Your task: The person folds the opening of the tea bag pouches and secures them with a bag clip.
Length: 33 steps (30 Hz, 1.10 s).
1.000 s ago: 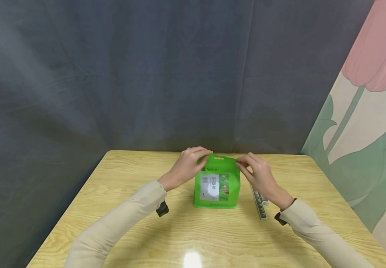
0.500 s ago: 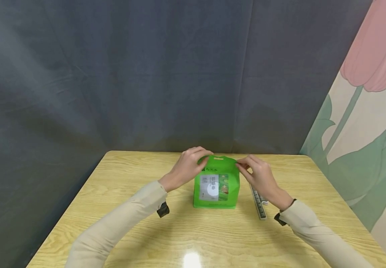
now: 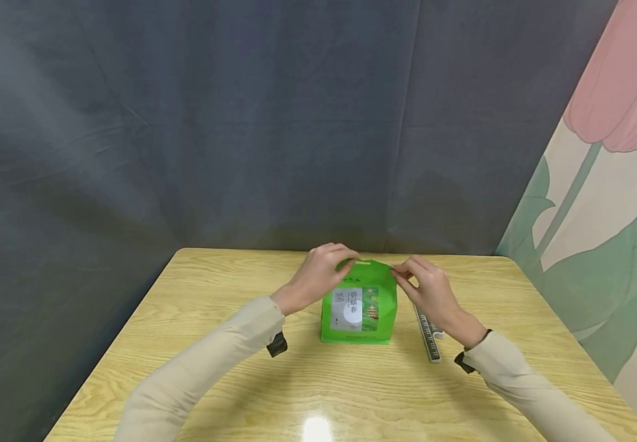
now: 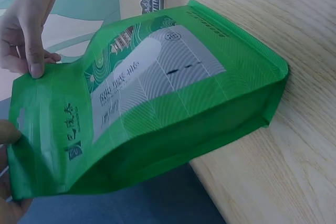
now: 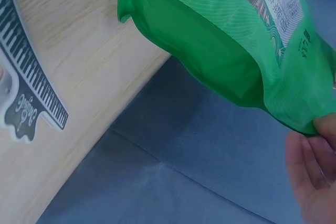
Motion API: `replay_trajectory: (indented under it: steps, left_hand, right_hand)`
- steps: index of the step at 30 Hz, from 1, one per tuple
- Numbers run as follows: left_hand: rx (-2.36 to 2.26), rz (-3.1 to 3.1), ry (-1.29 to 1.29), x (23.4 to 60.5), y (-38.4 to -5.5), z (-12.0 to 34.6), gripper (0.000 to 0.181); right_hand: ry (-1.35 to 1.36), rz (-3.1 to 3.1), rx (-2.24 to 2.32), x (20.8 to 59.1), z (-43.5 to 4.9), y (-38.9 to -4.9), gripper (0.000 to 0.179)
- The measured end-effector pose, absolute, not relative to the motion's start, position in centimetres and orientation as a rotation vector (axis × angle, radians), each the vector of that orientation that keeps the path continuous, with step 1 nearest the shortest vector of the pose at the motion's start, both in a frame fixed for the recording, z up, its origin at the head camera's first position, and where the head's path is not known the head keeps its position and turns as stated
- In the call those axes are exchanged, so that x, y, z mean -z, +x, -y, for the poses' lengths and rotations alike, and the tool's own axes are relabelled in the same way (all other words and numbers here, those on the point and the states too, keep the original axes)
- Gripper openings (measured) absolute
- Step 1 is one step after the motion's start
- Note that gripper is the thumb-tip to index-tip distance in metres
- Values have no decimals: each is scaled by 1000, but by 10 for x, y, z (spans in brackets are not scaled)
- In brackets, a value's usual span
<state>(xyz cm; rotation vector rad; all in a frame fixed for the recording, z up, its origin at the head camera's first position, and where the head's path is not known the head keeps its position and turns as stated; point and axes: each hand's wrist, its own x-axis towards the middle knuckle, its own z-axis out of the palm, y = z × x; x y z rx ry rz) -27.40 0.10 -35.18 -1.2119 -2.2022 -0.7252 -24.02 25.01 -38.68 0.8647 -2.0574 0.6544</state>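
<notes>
"Before the dark curtain, what do we see?"

"We see a wooden table and, standing upright toward its far side, a green pouch."

"And the grip?"

"We see the left hand pinching the pouch's top edge, the right hand its opposite top corner, both nipped closed on it. Just beside the pouch, we note a slim black-and-white strip."
</notes>
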Motion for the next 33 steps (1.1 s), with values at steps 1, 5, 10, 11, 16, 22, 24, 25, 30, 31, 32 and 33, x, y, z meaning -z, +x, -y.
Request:
replay_trajectory:
  steps: [1,5,10,11,16,22,24,25,30,31,32,33]
  left_hand:
    - [715,2206,-1204,351,-274,-2,15]
    - [692,2228,-1161,350,-271,-5,12]
    - [666,2260,-1141,349,-268,-10,12]
    - [660,2264,-1143,349,-268,-11,13]
    - [654,2262,-1164,351,-268,-16,14]
    - [648,2264,-1154,351,-268,-18,14]
    - [654,2266,-1153,351,-268,-18,14]
    - [658,2265,-1155,351,-268,-18,14]
    - [664,2257,-1157,352,-268,-19,14]
    - [663,2258,-1155,352,-268,-19,14]
    - [662,2259,-1152,352,-268,-20,13]
    - [658,2262,-1150,353,-268,-20,13]
  right_hand:
    - [875,2060,-658,386,-250,-240,27]
    - [914,2078,-684,384,-253,-239,28]
    - [948,2087,-725,382,-257,-239,33]
    - [954,2084,-727,382,-257,-240,35]
    - [966,2071,-717,379,-258,-242,36]
    - [949,2121,-735,379,-260,-243,33]
    - [946,2150,-748,379,-260,-243,32]
    - [946,2164,-756,379,-261,-244,32]
    - [964,2211,-786,379,-261,-244,31]
    - [968,2219,-790,379,-261,-244,31]
    - [974,2226,-792,379,-261,-244,31]
    - [979,2231,-794,380,-261,-244,31]
